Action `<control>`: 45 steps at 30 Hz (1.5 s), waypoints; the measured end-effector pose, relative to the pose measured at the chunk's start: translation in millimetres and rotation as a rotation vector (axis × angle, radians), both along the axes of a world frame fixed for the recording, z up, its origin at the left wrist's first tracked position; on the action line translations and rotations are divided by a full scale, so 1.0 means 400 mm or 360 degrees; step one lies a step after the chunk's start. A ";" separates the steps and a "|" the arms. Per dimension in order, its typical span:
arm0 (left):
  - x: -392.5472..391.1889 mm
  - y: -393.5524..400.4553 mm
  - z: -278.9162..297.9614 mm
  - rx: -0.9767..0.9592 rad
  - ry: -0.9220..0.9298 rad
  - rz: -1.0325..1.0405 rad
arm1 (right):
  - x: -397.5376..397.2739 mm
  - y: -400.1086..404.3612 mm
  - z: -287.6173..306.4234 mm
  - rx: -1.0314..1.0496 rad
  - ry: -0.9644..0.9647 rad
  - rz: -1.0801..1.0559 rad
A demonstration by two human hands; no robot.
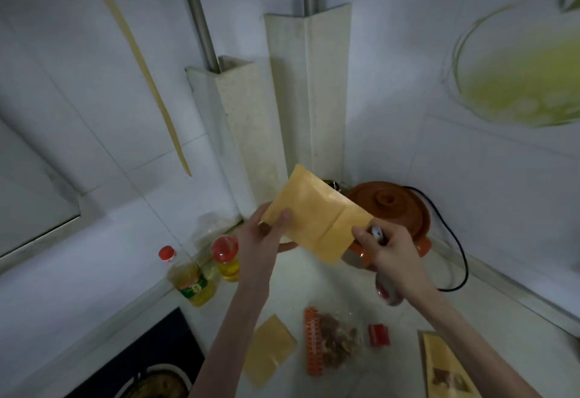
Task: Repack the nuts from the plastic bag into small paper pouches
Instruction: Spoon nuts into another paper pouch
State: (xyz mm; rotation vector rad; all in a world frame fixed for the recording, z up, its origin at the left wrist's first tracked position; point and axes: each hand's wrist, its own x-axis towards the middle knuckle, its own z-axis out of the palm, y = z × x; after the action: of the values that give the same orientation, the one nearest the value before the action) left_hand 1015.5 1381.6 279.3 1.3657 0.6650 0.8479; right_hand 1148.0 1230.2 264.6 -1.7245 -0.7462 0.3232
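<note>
My left hand (266, 234) pinches the paper pouch (317, 215) at its 9 o'clock corner, thumb on the face. My right hand (390, 247) is curled round a small white-tipped object (378, 234), can't tell what it is, index finger touching the pouch's 4 o'clock edge. Pouch is up off the counter (314, 275), tilted, blocking part of the orange clay pot (395, 206) behind it. Plastic bag of nuts (335, 342) lies flat at 6 o'clock, orange clip strip (313, 341) on its left edge. 1 spare pouch (271, 349) at 7 o'clock, small red clip (379, 335) at 5. 2 oil bottles (188, 275) at 9 o'clock by the wall. Black cable (461, 247) loops at 3.
</note>
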 end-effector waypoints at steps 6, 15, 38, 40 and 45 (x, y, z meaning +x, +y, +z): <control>0.037 -0.063 -0.024 0.0491 0.0256 -0.0158 | 0.017 -0.039 0.022 0.0018 -0.0059 -0.0489; 0.107 -0.149 0.033 0.1132 0.0217 -0.0427 | -0.012 -0.070 0.111 -0.0074 -0.0213 -0.0166; -0.054 -0.105 0.007 0.0405 0.0303 -0.0658 | -0.135 0.025 0.076 -0.0301 -0.0454 0.0291; -0.065 -0.093 -0.011 0.0501 0.0368 -0.0625 | -0.152 0.034 0.061 -0.0323 -0.0536 0.0266; -0.088 -0.073 -0.034 0.0506 0.0480 -0.0819 | -0.168 0.032 0.024 -0.0326 -0.0559 0.0293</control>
State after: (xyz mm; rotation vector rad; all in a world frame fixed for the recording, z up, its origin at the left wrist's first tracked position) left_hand 980.1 1352.5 265.7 1.8706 0.3797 0.3421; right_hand 1081.0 1242.9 274.0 -1.9362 -1.1652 0.2295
